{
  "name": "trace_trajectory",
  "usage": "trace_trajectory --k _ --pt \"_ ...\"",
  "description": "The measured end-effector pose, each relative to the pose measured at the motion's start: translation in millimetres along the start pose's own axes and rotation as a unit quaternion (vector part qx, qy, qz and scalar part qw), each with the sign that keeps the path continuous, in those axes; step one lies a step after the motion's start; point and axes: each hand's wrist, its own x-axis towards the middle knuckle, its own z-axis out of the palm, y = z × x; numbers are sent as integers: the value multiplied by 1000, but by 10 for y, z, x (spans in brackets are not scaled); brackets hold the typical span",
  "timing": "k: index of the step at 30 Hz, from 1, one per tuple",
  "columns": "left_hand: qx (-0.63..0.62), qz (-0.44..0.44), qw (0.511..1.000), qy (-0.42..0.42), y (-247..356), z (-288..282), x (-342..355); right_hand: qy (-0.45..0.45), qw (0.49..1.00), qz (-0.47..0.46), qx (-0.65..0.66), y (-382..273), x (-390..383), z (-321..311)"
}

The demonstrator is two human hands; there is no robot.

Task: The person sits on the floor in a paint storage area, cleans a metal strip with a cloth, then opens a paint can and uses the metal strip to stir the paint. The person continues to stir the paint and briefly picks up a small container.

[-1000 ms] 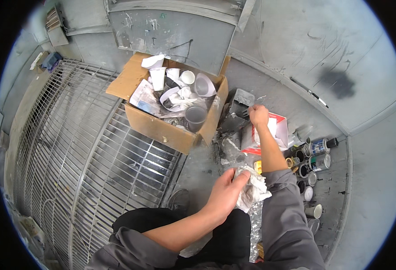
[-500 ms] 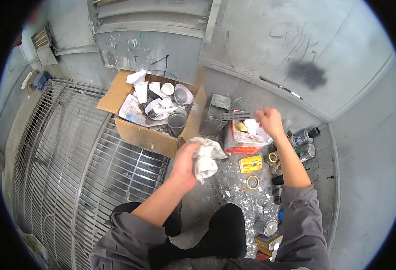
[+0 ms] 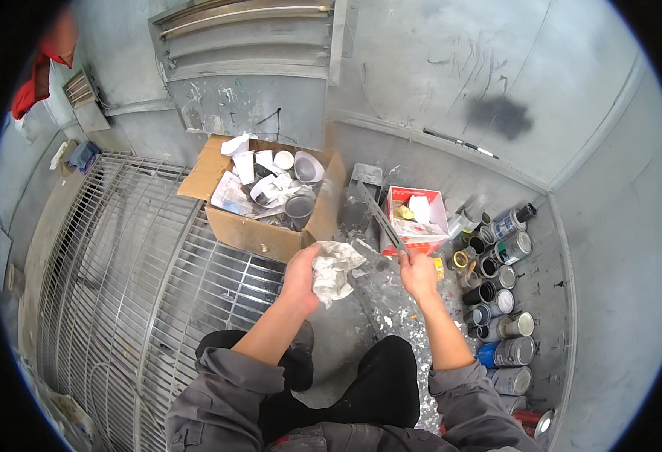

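My left hand (image 3: 299,280) is closed around a crumpled, stained white rag (image 3: 335,273), of cloth or paper. In my right hand (image 3: 419,276) is one end of a long, flat grey paint stirring stick (image 3: 380,218). The stick slants up and to the left, away from me, past the left side of a red and white box (image 3: 438,241) with white and yellowish scraps inside. Left of that box, an open cardboard box (image 3: 252,235) holds used white cups, grey-coated cups and paper. Its front right corner is just beyond the rag.
Several paint cans (image 3: 513,351) line the right wall. A metal floor grate (image 3: 109,294) spreads across the left side. Dried paint flakes speckle the floor (image 3: 382,301) before me. Behind the red and white box stands a grey container (image 3: 367,175); a dark rod (image 3: 460,143) rests along the wall's base.
My right hand has come down and left, toward me, swinging the stick from nearly level to a slant. My left hand keeps the rag, now slightly left. The view has shifted.
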Motion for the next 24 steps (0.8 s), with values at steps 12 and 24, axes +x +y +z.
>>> trace_trajectory --k 12,24 --pt "46 66 997 15 -99 168 -129 -48 919 93 380 -63 -194 -101" --pt "85 -17 995 -44 -72 704 -468 -105 761 87 634 -872 -1020 -175"
